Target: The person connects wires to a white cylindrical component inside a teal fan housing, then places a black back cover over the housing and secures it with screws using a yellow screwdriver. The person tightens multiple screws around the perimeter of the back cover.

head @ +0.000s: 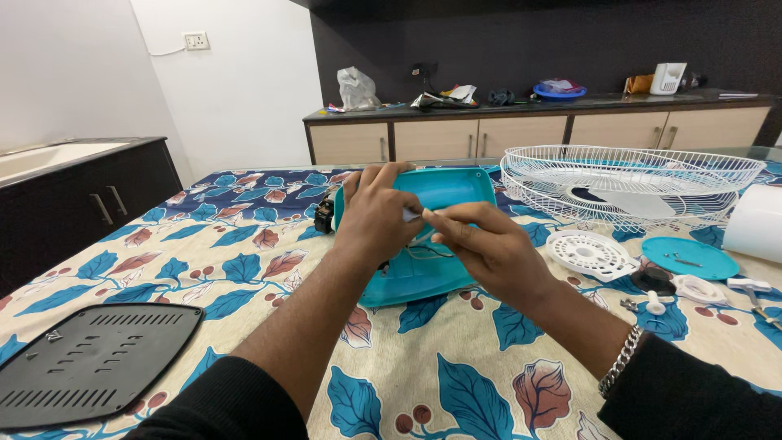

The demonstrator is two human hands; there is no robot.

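Cloth (456, 358) covers the whole table, cream with big blue and rust leaves and small red berries, and my work sits in the middle of it. My left hand (376, 213) is wrapped over the near rim of a teal housing (440, 244), fingers curled shut on its edge, holding it tilted up off the cloth. My right hand (489, 244) meets it there, thumb and forefinger pinched together on a small white piece (413, 214) beside my left fingers (what the piece is I cannot tell). Thin wires (428, 250) lie inside the housing just under my right hand. A silver bracelet (621, 360) hangs at my right wrist, at the edge of a black sleeve. To my right, well apart from the housing, two white wire grilles (627, 175) are stacked, with a round white plate (590, 254), a teal disc (691, 257) and a few small white and black parts near them. At my near left lies a black slotted plate (90, 358), flat on the cloth. Beyond the table runs a long counter (538, 106) with beige doors under a dark wall, cluttered with bags and odds. On the left stands a dark cabinet (98, 195) against a white wall bearing a socket (195, 40).
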